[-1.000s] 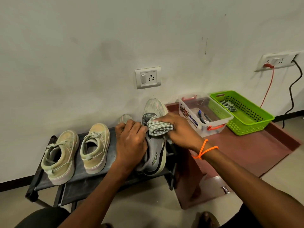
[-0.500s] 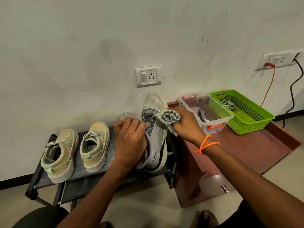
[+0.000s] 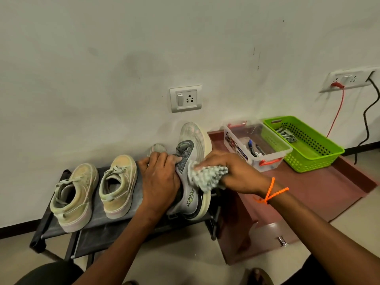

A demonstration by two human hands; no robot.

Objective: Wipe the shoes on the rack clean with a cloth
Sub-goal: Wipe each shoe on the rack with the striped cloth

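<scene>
Two shoes sit side by side on the left end of the rack, toes to the wall. At the right end a sneaker is tipped on its side, between the left hand and the right hand with the cloth. Another shoe's toe peeks out behind the left hand. Right of the rack is a low stand with a box and a basket on its back edge, the basket to the right.

Home interior, shoe rack, wall socket, storage basket

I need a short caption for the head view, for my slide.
Right hand wipes a grey running shoe with a checked cloth; left hand steadies it on the black rack.
</scene>
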